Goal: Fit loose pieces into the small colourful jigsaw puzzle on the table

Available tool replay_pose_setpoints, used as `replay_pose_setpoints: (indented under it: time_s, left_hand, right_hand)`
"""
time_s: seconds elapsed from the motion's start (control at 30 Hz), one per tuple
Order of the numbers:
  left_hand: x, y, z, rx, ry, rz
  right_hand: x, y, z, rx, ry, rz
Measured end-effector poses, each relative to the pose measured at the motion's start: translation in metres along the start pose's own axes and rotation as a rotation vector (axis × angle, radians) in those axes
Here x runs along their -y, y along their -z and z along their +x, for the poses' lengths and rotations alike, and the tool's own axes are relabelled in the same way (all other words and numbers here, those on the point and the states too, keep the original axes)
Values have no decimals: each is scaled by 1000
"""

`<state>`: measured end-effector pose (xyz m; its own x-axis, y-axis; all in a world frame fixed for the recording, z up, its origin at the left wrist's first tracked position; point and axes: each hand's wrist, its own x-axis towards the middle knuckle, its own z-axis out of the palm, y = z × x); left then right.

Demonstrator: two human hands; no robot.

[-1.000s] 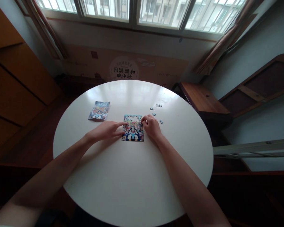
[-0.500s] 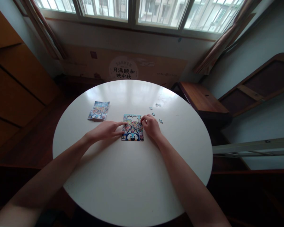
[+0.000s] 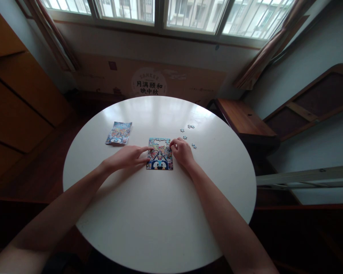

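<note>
A small colourful jigsaw puzzle (image 3: 160,154) lies near the middle of the round white table (image 3: 160,213), with a gap along its top edge. My left hand (image 3: 125,158) rests flat beside it, the forefinger stretched onto the puzzle's left edge. My right hand (image 3: 183,152) sits at the puzzle's right edge with fingers curled down at the upper right corner; whether a piece is under the fingertips is hidden. Several loose puzzle pieces (image 3: 191,126) lie just beyond my right hand.
A printed picture card (image 3: 119,133) lies on the table to the left. A wooden bench (image 3: 246,121) stands off the table's right side, a wooden cabinet (image 3: 14,99) on the left, and a cardboard panel (image 3: 151,82) under the window.
</note>
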<state>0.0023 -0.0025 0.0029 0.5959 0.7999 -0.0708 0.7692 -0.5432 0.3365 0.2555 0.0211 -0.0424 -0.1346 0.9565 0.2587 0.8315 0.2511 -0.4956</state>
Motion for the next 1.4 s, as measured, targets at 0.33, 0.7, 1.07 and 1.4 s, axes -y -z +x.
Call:
replay_pose_setpoints:
  time_s: [0.33, 0.7, 1.07, 1.4]
  left_hand:
    - [-3, 3, 0, 16, 6, -22]
    - [1, 0, 0, 2, 7, -26]
    - [4, 0, 1, 3, 3, -51]
    - [7, -2, 1, -12, -20, -53]
  right_hand:
    - [2, 2, -1, 0, -6, -12]
    - [3, 3, -1, 4, -3, -3]
    - [-1, 13, 14, -85, -64, 351]
    - [-63, 37, 67, -264, -194, -51]
